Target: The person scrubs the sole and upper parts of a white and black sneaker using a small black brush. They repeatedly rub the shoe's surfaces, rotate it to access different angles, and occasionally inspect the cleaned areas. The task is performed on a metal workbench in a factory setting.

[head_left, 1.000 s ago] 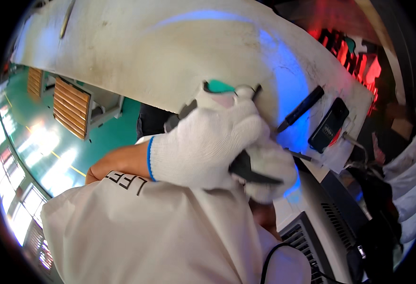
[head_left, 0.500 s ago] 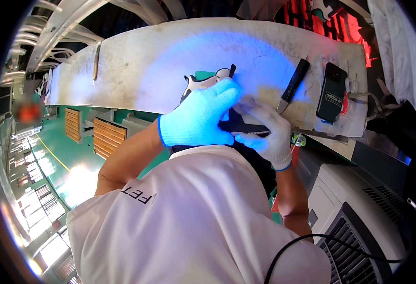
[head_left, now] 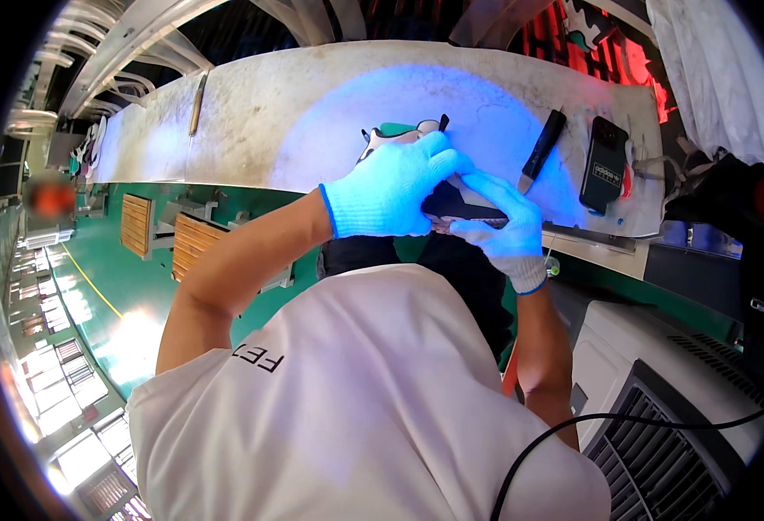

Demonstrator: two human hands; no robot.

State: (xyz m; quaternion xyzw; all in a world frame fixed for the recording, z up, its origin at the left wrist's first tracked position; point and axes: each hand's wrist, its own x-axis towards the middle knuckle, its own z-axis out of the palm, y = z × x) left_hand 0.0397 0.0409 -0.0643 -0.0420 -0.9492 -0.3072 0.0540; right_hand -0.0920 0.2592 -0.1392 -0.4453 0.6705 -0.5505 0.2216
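Observation:
Both my hands wear knit gloves, lit blue. My left hand [head_left: 386,187] is closed on a black-and-white piece [head_left: 462,205] that looks like a shoe upper, held over the table's near edge. The fingers of my right hand [head_left: 508,217] are bent round its other side, the thumb along its lower edge. Much of the piece is hidden under the gloves. Just beyond my left hand, white, black and green cut parts [head_left: 399,130] stick out; whether they join the held piece I cannot tell.
The long pale table [head_left: 251,122] bears a knife [head_left: 542,149] with a black handle, a dark phone [head_left: 603,165] to its right, and a thin rod-like tool [head_left: 198,104] at the left. A grey-white machine [head_left: 634,365] with vents stands at my right, a black cable [head_left: 573,424] crossing before it.
Both hands and the held piece have shifted slightly up in the picture, toward the table. My right hand has moved further into the blue light, its fingers now more over the piece.

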